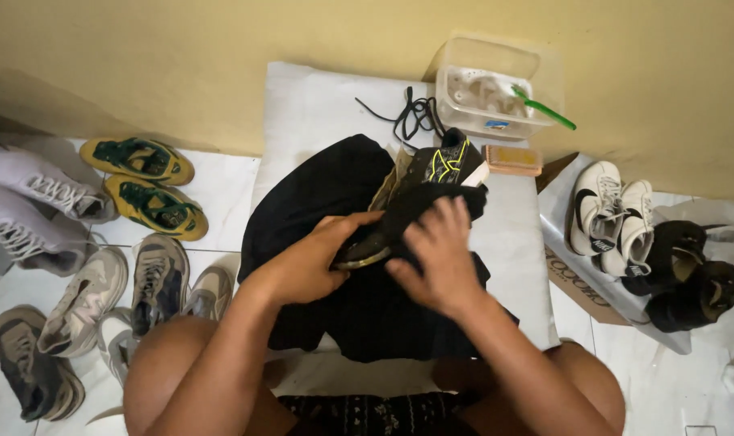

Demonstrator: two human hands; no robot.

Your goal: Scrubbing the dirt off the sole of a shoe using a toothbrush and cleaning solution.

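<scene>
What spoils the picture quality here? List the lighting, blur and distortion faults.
Head view: wide-lens bending curves the wall edge and floor tiles toward the corners; light is dim and warm; the black shoe and black cloth merge in shadow; the right hand and left hand look slightly soft.

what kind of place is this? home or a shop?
Probably a home floor used for shoe cleaning; could be a small service. Both hands wrap a black cloth round a black shoe on tiles by a wall, beside a tub of water and rows of shoes.
</scene>
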